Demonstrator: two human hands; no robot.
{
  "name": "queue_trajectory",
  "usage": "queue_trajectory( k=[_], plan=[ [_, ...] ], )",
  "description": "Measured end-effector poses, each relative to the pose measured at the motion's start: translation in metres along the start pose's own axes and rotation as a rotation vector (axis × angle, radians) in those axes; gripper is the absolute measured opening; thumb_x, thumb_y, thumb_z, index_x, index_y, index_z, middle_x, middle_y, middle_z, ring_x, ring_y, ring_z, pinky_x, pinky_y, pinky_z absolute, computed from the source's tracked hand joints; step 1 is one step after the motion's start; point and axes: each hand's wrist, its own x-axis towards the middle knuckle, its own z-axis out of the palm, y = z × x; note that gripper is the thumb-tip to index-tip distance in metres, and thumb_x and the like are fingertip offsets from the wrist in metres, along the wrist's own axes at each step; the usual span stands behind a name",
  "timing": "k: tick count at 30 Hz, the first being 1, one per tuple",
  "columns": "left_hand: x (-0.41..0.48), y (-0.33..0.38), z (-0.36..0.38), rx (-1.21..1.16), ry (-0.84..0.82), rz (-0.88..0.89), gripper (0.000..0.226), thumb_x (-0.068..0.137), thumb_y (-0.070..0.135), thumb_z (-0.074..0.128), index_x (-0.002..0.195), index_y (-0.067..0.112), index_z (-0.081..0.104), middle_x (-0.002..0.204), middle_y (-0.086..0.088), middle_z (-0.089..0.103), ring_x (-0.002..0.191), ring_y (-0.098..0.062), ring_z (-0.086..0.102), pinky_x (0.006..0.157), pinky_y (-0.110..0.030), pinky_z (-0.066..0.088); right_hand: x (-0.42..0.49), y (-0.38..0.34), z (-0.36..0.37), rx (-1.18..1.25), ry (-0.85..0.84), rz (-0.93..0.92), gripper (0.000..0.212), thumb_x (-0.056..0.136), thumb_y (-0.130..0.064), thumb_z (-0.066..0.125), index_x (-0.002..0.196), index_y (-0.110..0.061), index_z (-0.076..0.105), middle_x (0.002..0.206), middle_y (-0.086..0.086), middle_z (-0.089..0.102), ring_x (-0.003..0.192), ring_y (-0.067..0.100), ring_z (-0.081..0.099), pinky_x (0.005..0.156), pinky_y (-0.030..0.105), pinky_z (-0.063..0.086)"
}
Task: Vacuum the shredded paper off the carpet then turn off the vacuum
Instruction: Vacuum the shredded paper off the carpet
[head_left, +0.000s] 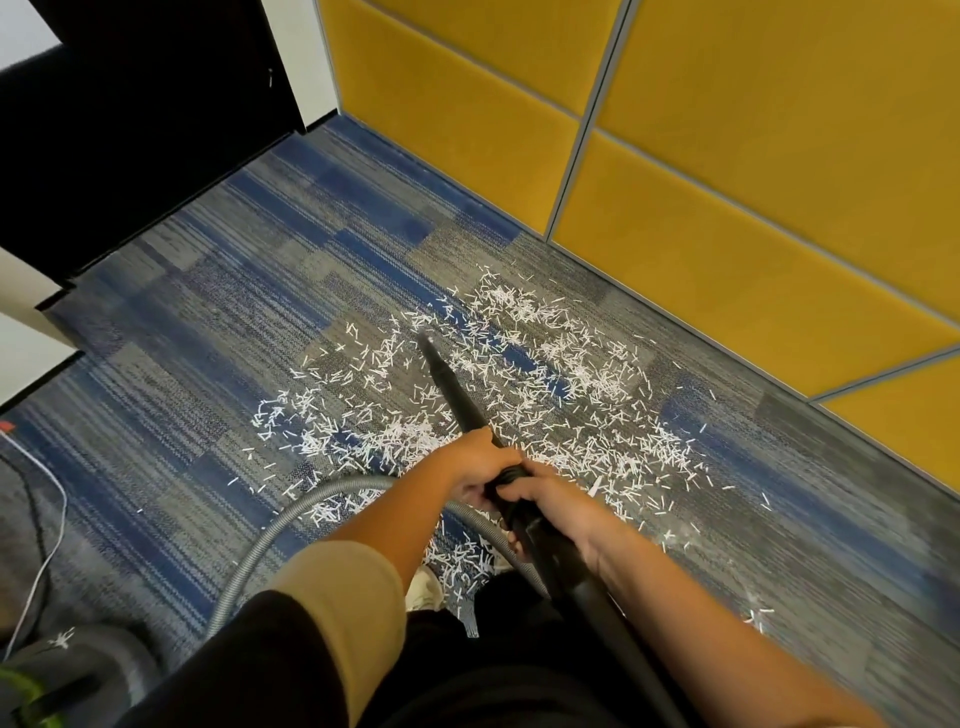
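Observation:
White shredded paper (545, 374) lies scattered in a wide patch on the blue and grey carpet (218, 322). A black vacuum wand (452, 384) slants forward over the patch, its narrow tip among the shreds near the patch's far side. My left hand (478, 465) grips the wand from the left. Just behind it, my right hand (550, 504) grips the wand's thicker handle part. A grey ribbed hose (291, 514) curves from the handle down to the lower left.
Yellow padded wall panels (727, 182) run along the right side of the carpet. A dark doorway or cabinet (130, 130) stands at the upper left. A white cable (52, 519) and a grey object with green trim (47, 686) lie at the lower left.

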Motion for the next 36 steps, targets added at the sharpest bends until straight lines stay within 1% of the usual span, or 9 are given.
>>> queue_trajectory(
  k=[5,11,14,19,24,27,30,32,36],
  plan=[
    [-0.002,-0.006,-0.005,0.02,0.024,-0.036,0.016,0.097,0.024,0.05,0.091,0.012,0.041,0.081,-0.008,0.055,0.06,-0.015,0.058,0.052,-0.024,0.054,0.0,0.001,0.005,-0.002,-0.042,0.024,0.023,0.092,0.0,0.045,0.107,-0.017,0.047,0.066,0.014,0.048,0.046,0.023,0.047,0.035,0.024,0.045],
    [0.003,0.002,0.006,0.01,-0.002,-0.007,0.021,0.097,0.022,0.05,0.107,0.008,0.038,0.081,-0.008,0.053,0.058,-0.016,0.057,0.044,-0.024,0.052,-0.008,-0.001,-0.006,0.009,0.004,0.019,0.022,0.093,-0.001,0.045,0.097,-0.022,0.048,0.066,0.015,0.05,0.043,0.021,0.048,0.036,0.022,0.045],
    [0.007,0.007,0.016,-0.001,-0.034,-0.017,0.021,0.097,0.022,0.05,0.107,0.009,0.037,0.085,-0.008,0.052,0.065,-0.017,0.059,0.052,-0.028,0.055,-0.012,0.002,-0.013,0.036,0.03,0.017,0.023,0.093,-0.001,0.045,0.101,-0.022,0.049,0.063,0.014,0.049,0.043,0.021,0.048,0.036,0.023,0.044],
    [0.005,0.008,0.017,0.067,-0.051,-0.031,0.014,0.097,0.02,0.049,0.093,0.008,0.042,0.079,-0.01,0.055,0.059,-0.018,0.058,0.046,-0.026,0.054,-0.015,0.008,-0.014,0.031,0.043,0.002,0.024,0.091,0.001,0.046,0.103,-0.021,0.047,0.064,0.014,0.048,0.041,0.021,0.048,0.036,0.022,0.044],
    [-0.005,0.004,0.012,0.006,-0.119,-0.076,0.02,0.098,0.015,0.049,0.078,0.013,0.047,0.08,-0.009,0.057,0.066,-0.019,0.06,0.07,-0.032,0.055,-0.014,0.015,-0.006,0.063,0.019,0.039,0.026,0.091,0.001,0.045,0.107,-0.021,0.047,0.07,0.015,0.049,0.046,0.022,0.047,0.036,0.023,0.044],
    [-0.009,0.002,0.009,0.0,-0.136,-0.097,0.022,0.098,0.013,0.047,0.077,0.012,0.048,0.078,-0.008,0.058,0.067,-0.018,0.06,0.073,-0.035,0.055,-0.014,0.018,-0.004,0.077,-0.001,0.054,0.029,0.091,0.0,0.045,0.113,-0.02,0.045,0.077,0.016,0.049,0.048,0.022,0.048,0.037,0.024,0.045],
    [-0.005,-0.004,0.007,0.031,-0.121,-0.097,0.018,0.097,0.017,0.051,0.08,0.01,0.047,0.082,-0.01,0.061,0.07,-0.019,0.063,0.069,-0.03,0.056,-0.013,0.021,-0.001,0.071,0.014,0.057,0.034,0.091,-0.001,0.045,0.122,-0.017,0.042,0.079,0.016,0.048,0.046,0.021,0.049,0.037,0.024,0.045],
    [0.0,-0.008,0.006,0.004,-0.099,-0.089,0.014,0.094,0.018,0.055,0.089,0.009,0.045,0.096,-0.015,0.063,0.08,-0.026,0.067,0.076,-0.04,0.058,-0.013,0.017,0.001,0.076,0.02,0.045,0.032,0.092,0.0,0.044,0.12,-0.017,0.043,0.074,0.016,0.048,0.042,0.021,0.048,0.036,0.023,0.044],
    [0.006,-0.004,0.002,-0.015,-0.025,-0.008,0.033,0.092,0.025,0.056,0.115,0.007,0.04,0.102,-0.015,0.059,0.079,-0.027,0.065,0.073,-0.041,0.059,-0.013,0.002,0.003,0.076,0.024,0.014,0.026,0.092,0.0,0.044,0.106,-0.021,0.047,0.071,0.016,0.048,0.04,0.021,0.047,0.035,0.022,0.044]
  ],
)
